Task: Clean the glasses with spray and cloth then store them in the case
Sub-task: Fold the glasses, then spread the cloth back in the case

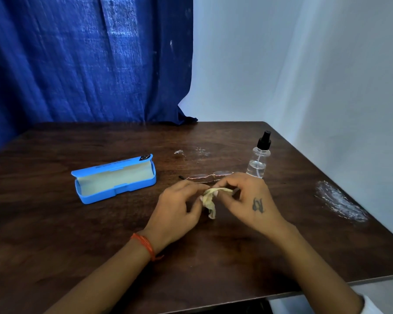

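Note:
Thin gold-rimmed glasses (210,176) lie folded on the dark wooden table (77,234), just beyond my fingers. A small crumpled yellow cloth (210,199) hangs between my hands. My left hand (179,207) pinches its left side and my right hand (252,200) pinches its top right. A clear spray bottle (259,159) with a black pump stands upright behind my right hand. The blue glasses case (114,177) lies open to the left, its pale lining showing and nothing inside.
White smears mark the table at the right (340,202) and behind the glasses (201,151). A blue curtain (89,60) hangs behind the table and a white cloth wall (304,64) stands at the right. The table's right edge runs diagonally nearby.

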### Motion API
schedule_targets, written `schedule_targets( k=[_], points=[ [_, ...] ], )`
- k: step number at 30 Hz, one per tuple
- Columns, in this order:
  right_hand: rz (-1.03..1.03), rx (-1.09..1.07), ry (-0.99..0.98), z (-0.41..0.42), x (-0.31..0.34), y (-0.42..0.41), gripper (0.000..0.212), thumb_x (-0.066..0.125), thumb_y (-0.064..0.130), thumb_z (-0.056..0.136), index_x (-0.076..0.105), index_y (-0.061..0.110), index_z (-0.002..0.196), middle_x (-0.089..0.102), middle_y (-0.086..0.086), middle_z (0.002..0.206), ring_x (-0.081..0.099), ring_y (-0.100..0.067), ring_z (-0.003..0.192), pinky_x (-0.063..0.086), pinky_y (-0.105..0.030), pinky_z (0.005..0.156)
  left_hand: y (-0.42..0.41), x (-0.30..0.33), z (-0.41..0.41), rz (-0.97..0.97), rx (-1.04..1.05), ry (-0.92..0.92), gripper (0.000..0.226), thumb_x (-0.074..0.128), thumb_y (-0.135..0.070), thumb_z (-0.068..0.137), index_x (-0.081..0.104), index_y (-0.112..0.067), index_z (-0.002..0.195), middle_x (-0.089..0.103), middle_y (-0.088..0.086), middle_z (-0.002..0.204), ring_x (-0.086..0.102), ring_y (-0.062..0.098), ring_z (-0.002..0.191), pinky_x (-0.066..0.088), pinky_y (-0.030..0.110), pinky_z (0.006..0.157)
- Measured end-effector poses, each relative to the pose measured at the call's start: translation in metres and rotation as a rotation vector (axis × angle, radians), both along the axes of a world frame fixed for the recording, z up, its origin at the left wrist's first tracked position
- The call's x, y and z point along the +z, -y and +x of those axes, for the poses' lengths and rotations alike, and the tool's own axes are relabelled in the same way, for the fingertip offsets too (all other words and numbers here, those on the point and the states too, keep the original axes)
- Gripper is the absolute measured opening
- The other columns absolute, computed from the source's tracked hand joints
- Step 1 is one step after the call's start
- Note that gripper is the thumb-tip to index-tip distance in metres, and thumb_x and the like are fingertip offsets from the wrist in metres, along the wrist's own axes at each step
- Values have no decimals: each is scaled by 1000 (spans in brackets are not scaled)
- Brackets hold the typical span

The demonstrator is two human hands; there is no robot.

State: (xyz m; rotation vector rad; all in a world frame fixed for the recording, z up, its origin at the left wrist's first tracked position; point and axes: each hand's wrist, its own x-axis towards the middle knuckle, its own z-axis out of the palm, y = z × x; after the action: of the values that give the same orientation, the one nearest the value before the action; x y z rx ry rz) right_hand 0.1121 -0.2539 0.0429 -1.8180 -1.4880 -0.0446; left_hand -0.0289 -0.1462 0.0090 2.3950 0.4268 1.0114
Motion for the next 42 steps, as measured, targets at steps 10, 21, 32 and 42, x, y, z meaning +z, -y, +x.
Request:
schedule_targets(
  k=[10,21,32,42],
  points=[
    [-112,65,-169,-5,47,-10,11,75,28,72,72,18,67,63,2,54,50,-6,47,39,-25,48,19,21,-10,-229,-54,11,42,60,-19,78,57,-27,119,66,-8,98,63,2,85,49,14,74],
    [-171,9,-440,-17,70,-10,13,74,20,73,72,8,71,67,-5,61,56,-7,51,44,-18,44,22,33,-27,-701,-189,16,20,66,-38,78,68,-33,97,70,-2,92,64,10,87,49,28,79],
    [-347,155,-827,9,46,-7,6,67,2,79,67,0,85,69,2,63,63,-4,55,50,-14,47,-15,39,-69,-978,-59,-39,14,67,-10,76,70,-4,89,69,3,82,63,9,63,52,17,55],
    [-442,116,-855,-9,-5,-29,11,66,-7,79,66,2,85,66,-10,71,64,-8,53,53,-16,49,-39,27,-101,-928,219,-112,20,67,2,76,70,-9,92,64,9,85,60,13,76,49,10,54]
  ],
)
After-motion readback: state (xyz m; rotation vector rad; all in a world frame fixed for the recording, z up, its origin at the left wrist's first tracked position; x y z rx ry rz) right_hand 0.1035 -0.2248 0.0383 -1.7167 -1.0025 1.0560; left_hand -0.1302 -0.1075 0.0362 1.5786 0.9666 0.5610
